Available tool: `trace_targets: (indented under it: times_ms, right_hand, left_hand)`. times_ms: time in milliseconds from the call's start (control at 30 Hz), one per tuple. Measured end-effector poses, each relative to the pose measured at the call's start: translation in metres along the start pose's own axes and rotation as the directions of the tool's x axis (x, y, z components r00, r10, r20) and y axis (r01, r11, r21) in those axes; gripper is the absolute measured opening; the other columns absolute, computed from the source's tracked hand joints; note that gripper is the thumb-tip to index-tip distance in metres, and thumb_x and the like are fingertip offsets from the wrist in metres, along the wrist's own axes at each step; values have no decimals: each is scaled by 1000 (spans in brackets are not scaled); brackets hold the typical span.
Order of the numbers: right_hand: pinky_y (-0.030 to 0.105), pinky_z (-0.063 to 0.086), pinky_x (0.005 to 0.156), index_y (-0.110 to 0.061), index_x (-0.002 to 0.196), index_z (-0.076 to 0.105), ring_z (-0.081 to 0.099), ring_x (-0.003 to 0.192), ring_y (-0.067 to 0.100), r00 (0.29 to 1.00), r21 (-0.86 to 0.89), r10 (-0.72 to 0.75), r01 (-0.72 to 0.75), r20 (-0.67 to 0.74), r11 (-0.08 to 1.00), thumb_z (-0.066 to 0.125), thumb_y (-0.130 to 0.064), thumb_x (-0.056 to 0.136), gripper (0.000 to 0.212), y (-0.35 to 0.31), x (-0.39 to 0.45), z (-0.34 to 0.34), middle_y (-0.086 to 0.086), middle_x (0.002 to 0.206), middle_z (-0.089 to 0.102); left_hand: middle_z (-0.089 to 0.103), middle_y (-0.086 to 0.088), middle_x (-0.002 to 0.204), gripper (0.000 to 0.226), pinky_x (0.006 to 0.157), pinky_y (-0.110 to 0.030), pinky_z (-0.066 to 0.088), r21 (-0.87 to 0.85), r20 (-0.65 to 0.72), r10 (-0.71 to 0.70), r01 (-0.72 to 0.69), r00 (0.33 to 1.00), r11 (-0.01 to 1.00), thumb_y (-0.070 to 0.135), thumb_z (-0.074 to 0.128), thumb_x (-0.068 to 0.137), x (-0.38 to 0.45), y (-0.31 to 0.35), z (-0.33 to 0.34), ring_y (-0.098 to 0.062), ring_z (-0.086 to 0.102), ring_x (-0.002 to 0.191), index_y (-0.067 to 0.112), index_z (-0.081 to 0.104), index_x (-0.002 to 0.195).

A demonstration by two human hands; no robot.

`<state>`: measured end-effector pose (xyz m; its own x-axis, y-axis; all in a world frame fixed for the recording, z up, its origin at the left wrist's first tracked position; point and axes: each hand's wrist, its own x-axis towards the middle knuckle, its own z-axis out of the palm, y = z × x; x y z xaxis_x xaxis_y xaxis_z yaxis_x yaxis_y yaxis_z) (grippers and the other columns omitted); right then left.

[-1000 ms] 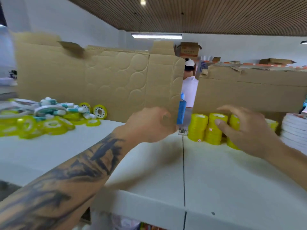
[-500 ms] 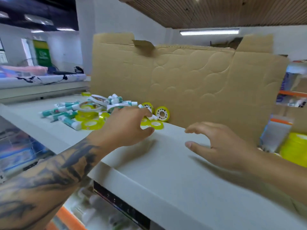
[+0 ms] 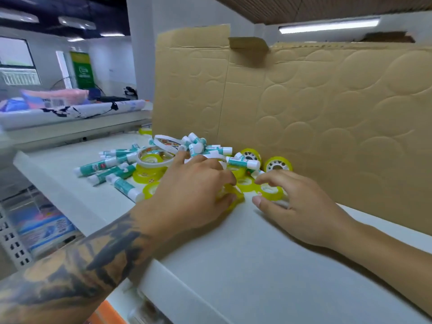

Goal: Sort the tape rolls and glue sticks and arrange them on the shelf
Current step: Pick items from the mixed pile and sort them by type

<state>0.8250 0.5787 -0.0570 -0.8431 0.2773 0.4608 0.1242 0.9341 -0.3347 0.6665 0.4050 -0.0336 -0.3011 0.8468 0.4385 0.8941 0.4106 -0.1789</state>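
- Left hand [image 3: 194, 195], tattooed forearm behind it: fingers curled down over a yellow tape roll [image 3: 230, 195] at the near edge of the pile. Thumb and fingertips close on the roll's rim, so it grips that roll. Index finger lies straighter, reaching toward the glue sticks.
- Right hand [image 3: 301, 206]: fingers spread and lightly bent over a second yellow tape roll [image 3: 271, 191] lying flat on the shelf. Fingertips touch or almost touch it; contact not resolvable, so I cannot tell whether it has hold.
- Shelf [image 3: 268, 265]: white, flat top; both hands work over it.
- Pile of mixed stock at the back left of the shelf, against the cardboard sheet [image 3: 327, 113], which stands upright behind it.
- Glue sticks [image 3: 107, 163]: teal-and-white tubes, lying on their sides, heaped and fanned out to the left of the pile.
- Small yellow tape rolls [image 3: 149, 175]: several flat, scattered among the glue sticks; two [image 3: 278, 163] stand on edge against the cardboard.
- Larger white tape rolls [image 3: 153, 157]: thin hoops resting on top of the yellow ones, mid-pile.
- Lower shelf levels visible beneath, contents blurred.
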Motion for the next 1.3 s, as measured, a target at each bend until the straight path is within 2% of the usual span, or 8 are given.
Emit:
trace_targets:
  times_ms: [133,267,500,600,733,900,1133,1300]
  right_hand:
    - [6,35,87,-39,120,63,53,105,-2,998,15,41,-40,-52,999,57,-55,90,35,-2,0,-2,-25,115,59]
    - [27,43,96,-37,127,58,53,116,7,1000,-104,13,-11,16,994,52,-59,96,39,-3,-2,-3,-20,123,57]
    - [33,46,95,-29,128,60,56,112,12,1000,-116,10,-10,2,993,49,-59,92,48,-6,-5,-10,-11,121,62]
    - [30,46,94,-30,126,62,58,111,10,1000,-76,-26,27,13,997,56,-61,91,48,-10,-4,-13,-13,121,63]
    - [28,48,91,-34,120,62,58,106,2,999,47,-23,24,-29,999,70,-58,86,42,-13,-3,-25,-16,112,64]
    - [30,54,84,-34,106,67,66,91,0,999,154,-24,30,-39,988,80,-50,81,32,-20,-8,-54,-19,99,69]
    - [9,39,66,-26,101,71,60,74,-12,999,235,-37,39,-11,971,82,-38,83,24,-26,-54,-106,-19,93,69]
    - [35,55,83,-29,100,70,66,95,0,994,214,35,-13,-101,977,80,-44,83,25,-15,-108,-141,-18,96,71]
  left_hand:
    - [65,17,123,38,104,-42,33,-99,-29,-1,-2,1000,995,63,50,90,0,-5,3,-17,55,121,45,64,120]
    - [67,19,121,41,107,-46,36,-170,-68,3,-14,998,985,59,52,80,-3,-6,6,-15,59,121,42,70,112]
    - [71,16,122,34,114,-55,33,-290,-169,7,-57,986,955,55,64,75,-8,-2,5,-18,60,126,43,74,105]
    - [69,16,126,32,119,-43,21,-411,-199,-38,-49,979,910,55,69,76,-9,-1,0,-14,54,133,42,74,105]
    - [70,17,122,25,111,-24,25,-589,-205,-119,-25,971,807,45,86,76,-13,8,-17,-2,55,119,39,76,99]
    - [69,25,115,23,81,3,35,-727,-127,-229,66,965,684,35,91,72,-19,21,-41,22,56,105,43,72,83]
    - [74,16,107,23,78,-9,49,-896,-66,-172,17,983,443,17,93,68,-22,71,-69,13,66,101,24,78,85]
    - [78,11,103,21,90,-19,53,-968,-17,-87,5,996,253,11,91,66,-20,125,-83,1,70,104,16,77,82]
